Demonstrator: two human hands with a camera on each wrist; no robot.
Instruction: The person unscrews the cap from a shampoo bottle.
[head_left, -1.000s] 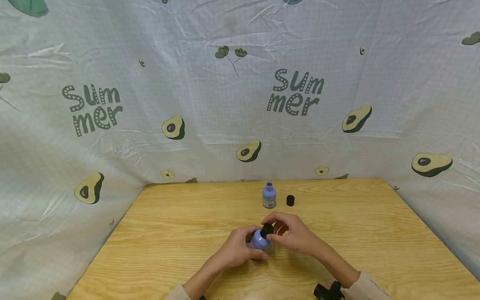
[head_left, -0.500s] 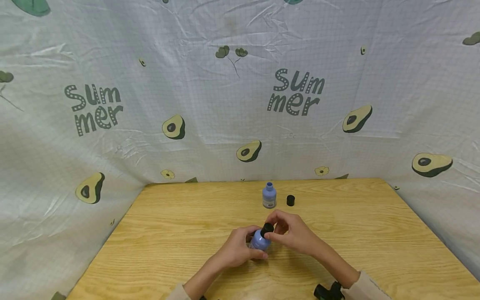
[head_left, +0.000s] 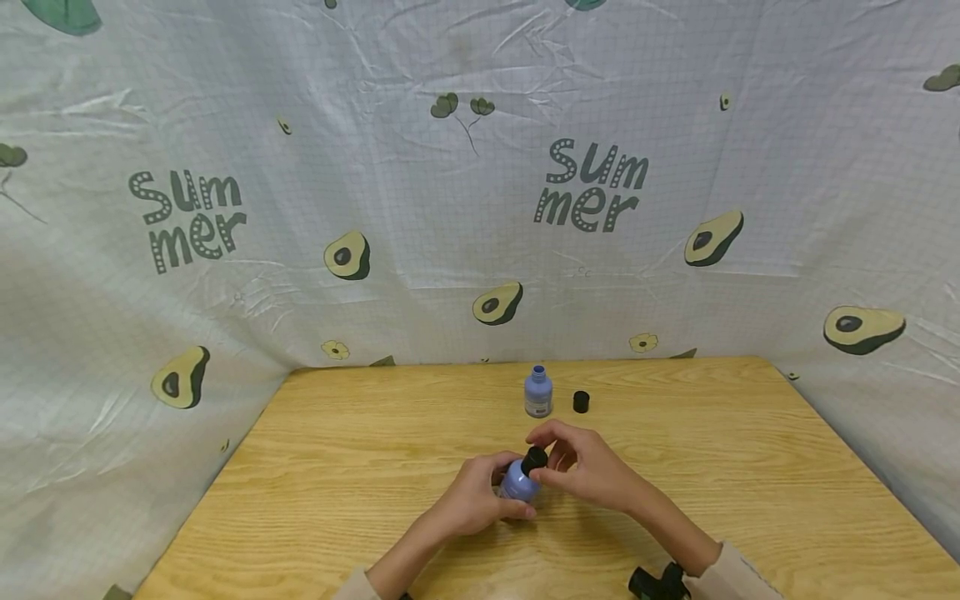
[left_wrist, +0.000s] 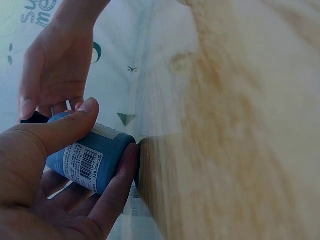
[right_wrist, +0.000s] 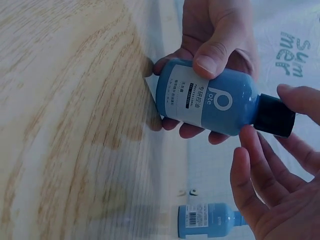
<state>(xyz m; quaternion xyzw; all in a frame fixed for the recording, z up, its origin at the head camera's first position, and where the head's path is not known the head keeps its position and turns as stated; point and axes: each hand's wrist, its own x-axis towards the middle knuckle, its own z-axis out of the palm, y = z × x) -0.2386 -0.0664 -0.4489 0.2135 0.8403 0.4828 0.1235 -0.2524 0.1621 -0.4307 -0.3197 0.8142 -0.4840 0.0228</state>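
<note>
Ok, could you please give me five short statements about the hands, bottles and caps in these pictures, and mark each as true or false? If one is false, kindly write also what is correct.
1. The left hand holds a blue bottle. True.
2. The blue bottle stands straight up. False: it is tilted in the left hand.
3. The right hand is touching the black cap on the blue bottle. True.
4. The second bottle stands on the table without a cap. True.
5. In the head view, the loose cap is to the left of the second bottle. False: it is to its right.
</note>
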